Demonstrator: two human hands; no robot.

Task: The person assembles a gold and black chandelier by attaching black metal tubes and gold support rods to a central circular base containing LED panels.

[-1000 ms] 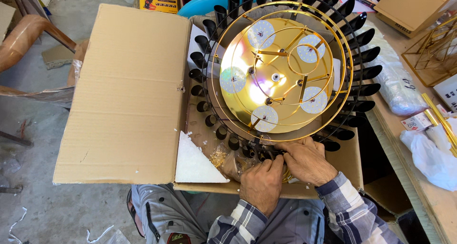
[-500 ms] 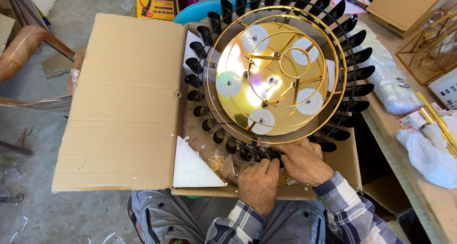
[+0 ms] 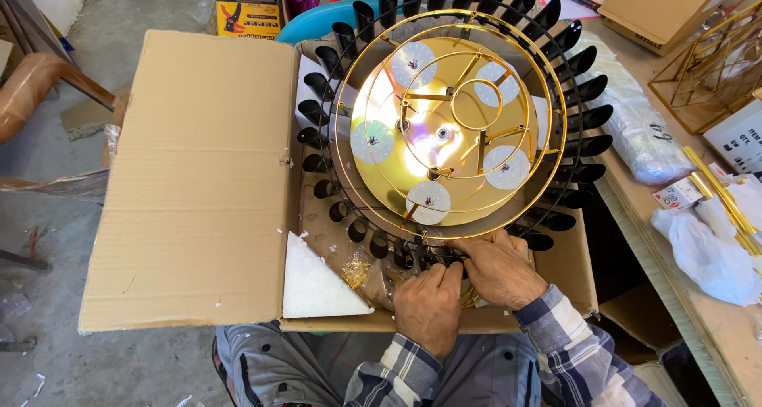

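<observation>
A round gold chandelier frame [image 3: 444, 125] with several white round light discs and a ring of black tube pieces [image 3: 317, 85] rests on an open cardboard box [image 3: 198, 177] on my lap. My left hand [image 3: 429, 304] and my right hand [image 3: 500, 268] are pressed together at the frame's near edge, fingers curled around the black tubes and the gold ring there. What exactly the fingers pinch is hidden under the hands.
A white foam corner piece [image 3: 313, 284] and a clear bag of small gold parts [image 3: 357, 268] lie in the box. To the right is a workbench [image 3: 714, 327] with plastic bags, gold rods [image 3: 718, 192], a gold wire frame [image 3: 706, 69] and cardboard boxes. A yellow box [image 3: 246, 18] lies on the floor beyond.
The view has shifted slightly. Both hands stay at the near edge of the frame, with only small finger movement.
</observation>
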